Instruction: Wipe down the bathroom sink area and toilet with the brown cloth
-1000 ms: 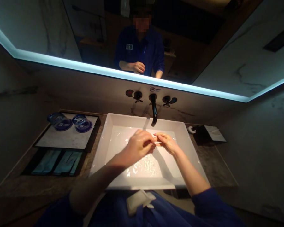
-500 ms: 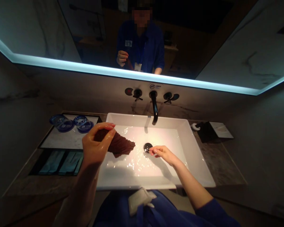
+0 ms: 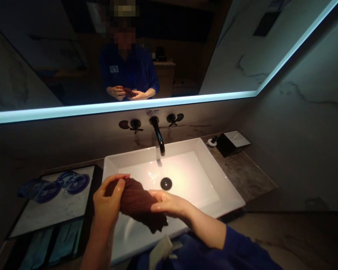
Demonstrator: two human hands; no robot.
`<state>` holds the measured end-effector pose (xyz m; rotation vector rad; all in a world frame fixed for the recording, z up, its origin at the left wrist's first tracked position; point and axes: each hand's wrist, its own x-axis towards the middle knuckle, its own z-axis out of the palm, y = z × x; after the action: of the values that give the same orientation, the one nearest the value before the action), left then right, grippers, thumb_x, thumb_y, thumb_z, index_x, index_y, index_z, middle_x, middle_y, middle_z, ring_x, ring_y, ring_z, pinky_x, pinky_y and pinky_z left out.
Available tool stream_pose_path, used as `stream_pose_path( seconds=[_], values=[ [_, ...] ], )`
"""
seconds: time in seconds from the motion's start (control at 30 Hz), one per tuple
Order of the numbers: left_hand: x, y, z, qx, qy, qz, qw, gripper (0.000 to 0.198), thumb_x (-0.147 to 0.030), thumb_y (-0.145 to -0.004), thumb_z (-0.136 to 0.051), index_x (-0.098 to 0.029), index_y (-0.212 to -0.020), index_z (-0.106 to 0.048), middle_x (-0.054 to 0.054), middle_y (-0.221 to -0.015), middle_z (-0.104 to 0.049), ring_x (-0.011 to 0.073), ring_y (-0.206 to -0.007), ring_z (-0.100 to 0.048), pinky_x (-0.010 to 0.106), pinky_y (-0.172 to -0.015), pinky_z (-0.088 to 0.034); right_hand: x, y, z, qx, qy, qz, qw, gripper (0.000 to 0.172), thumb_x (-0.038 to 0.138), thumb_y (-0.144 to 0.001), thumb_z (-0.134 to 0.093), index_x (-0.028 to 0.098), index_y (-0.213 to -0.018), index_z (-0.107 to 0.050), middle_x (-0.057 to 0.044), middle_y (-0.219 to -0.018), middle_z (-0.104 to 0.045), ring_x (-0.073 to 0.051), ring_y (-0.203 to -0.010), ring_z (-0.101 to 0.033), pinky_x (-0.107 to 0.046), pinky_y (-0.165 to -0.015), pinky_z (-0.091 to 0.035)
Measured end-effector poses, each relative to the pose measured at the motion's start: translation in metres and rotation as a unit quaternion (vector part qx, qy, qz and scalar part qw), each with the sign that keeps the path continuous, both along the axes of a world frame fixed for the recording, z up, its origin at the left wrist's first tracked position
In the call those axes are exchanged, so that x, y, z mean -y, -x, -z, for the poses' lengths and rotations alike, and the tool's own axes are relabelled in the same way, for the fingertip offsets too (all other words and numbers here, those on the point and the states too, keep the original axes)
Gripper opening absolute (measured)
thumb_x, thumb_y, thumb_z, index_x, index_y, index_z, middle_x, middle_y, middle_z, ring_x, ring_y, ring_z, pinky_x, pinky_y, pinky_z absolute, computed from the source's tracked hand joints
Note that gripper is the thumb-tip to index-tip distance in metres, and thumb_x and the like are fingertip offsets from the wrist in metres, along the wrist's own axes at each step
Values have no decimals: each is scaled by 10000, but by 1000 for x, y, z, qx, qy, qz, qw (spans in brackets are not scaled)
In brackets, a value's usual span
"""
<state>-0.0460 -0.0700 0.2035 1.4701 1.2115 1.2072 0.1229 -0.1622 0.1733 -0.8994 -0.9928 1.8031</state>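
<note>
A dark brown cloth (image 3: 139,205) is bunched between both my hands over the front left part of a white rectangular sink (image 3: 225,187). My left hand (image 3: 108,204) grips the cloth's left end, fingers wrapped over the top. My right hand (image 3: 169,205) holds its right side, fingers curled onto it, and a loose corner hangs down below. The wet basin shows a black drain (image 3: 166,183) behind my hands.
A black wall spout (image 3: 159,138) with two black handles overhangs the basin. A marble tray (image 3: 53,210) at the left holds two capped glasses (image 3: 73,182). Packets lie in a slot (image 3: 49,247) below it. A dark box (image 3: 232,142) sits at the right. A lit mirror spans above.
My right hand came up from the basin and took hold of the cloth that my left hand lifted. The view swung to the right, so the sink now sits more centrally.
</note>
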Motion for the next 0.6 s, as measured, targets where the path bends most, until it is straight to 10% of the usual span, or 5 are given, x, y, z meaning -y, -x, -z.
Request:
stream_pose_path(
  seconds=[0.07,0.23,0.37,0.47,0.6],
  values=[
    [-3,1,7,-68,-39,6,997,278,-429,-773,-628,-195,-906,-697,51,-913,-723,219,-900,-672,336,-856,-543,2,-11,-10,156,-96,114,976,381,410,-686,-712,234,-975,-537,-20,-904,-607,-177,-818,-586,-335,-758,-529],
    [7,-13,15,-51,63,124,989,527,-636,-682,-661,-158,-899,-716,98,-895,-727,296,-912,-678,393,-814,-567,-1,-46,-32,438,-313,304,786,239,132,-688,-574,202,-914,-540,-48,-930,-534,-203,-973,-504,-361,-879,-482],
    [20,-31,-14,199,245,53,947,520,-611,-540,-801,-174,-802,-692,64,-777,-724,300,-844,-693,427,-793,-587,8,-72,-49,435,-327,209,812,310,301,-778,-685,198,-1049,-574,-71,-1056,-575,-201,-1012,-540,-357,-894,-485],
    [28,-41,-40,288,311,64,904,558,-616,-497,-827,-175,-810,-692,77,-823,-730,294,-800,-694,438,-763,-593,17,-83,-62,399,-314,313,803,235,336,-854,-625,203,-1044,-591,-81,-1085,-597,-193,-1043,-565,-339,-896,-480],
    [36,-55,-51,274,156,184,931,652,-660,-714,-676,-179,-1153,-647,123,-1117,-693,302,-1040,-651,449,-945,-529,7,-75,-77,354,-341,213,844,349,470,-932,-478,204,-1081,-648,-84,-1023,-668,-203,-977,-619,-325,-853,-495]
  ],
)
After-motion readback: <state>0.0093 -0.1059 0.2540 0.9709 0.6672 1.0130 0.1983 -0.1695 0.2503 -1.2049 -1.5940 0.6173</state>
